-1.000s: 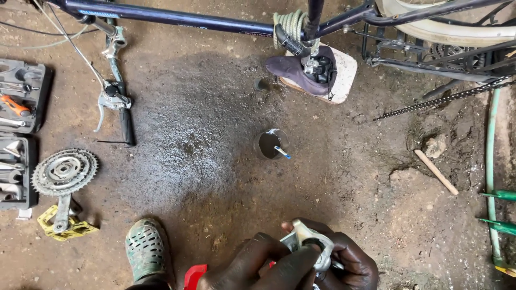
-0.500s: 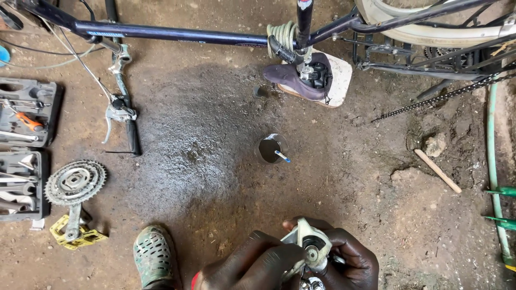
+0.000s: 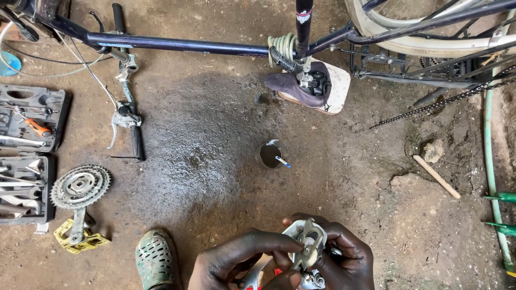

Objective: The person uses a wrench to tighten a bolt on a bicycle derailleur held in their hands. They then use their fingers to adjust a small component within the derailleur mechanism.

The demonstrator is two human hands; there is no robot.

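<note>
Item in hand: a small silver derailleur part [image 3: 307,244], held low at the bottom of my view, over bare dirt floor [image 3: 215,134]. My left hand [image 3: 242,263] pinches it from the front with thumb and fingers closed on it; my right hand [image 3: 346,260] cups it from behind, fingers wrapped round. Beside my left hand — my green shoe [image 3: 155,259]. Ahead, a small tin with a brush [image 3: 271,154]. To the left, a crankset with yellow pedal [image 3: 79,200] and open tool cases [image 3: 27,156]. Beyond — an upturned bicycle frame [image 3: 215,45], saddle [image 3: 312,86] on the ground, loose chain [image 3: 441,102].
</note>
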